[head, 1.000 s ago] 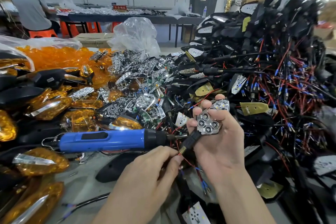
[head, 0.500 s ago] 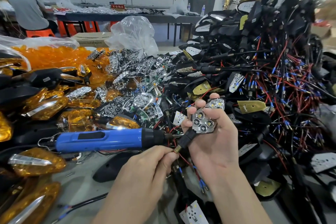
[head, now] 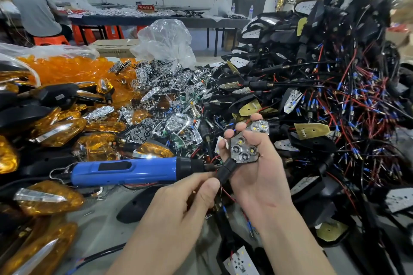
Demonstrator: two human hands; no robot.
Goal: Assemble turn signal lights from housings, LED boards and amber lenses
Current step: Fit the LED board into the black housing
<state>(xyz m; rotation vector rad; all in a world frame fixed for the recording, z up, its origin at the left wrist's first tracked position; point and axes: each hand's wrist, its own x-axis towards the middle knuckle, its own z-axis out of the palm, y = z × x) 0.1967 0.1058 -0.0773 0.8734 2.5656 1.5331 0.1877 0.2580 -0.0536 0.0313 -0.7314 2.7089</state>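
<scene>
Hands sit close together at the lower centre of the frame, both on one part. Your right hand [head: 261, 185] cups the half-built light [head: 244, 148] face up, fingers curled round its back and the thumb over its upper edge. The shiny reflector plate with its round LED cups is seated in the black shell. No amber lens is on it yet. Your left hand [head: 178, 203] pinches the lower end of the black stem [head: 226, 169], where thin red wires [head: 228, 195] trail out below.

The blue screwdriver [head: 125, 171] lies on the bench at centre left, its tip pointing at the stem. The heap of amber lenses [head: 67, 69] is at upper left, loose reflector plates [head: 169, 100] are in the middle, and wired housings [head: 335, 96] are piled across the right side.

Risks, as I judge them:
- The plate looks held in only by your thumb. Tilt the light or ease your grip while reaching for a lens and it could lift out.
- A tug on the stem could strain those red wires at the board.
- Reaching into the tangled pile on the right could snag a lead and drag other parts down.
</scene>
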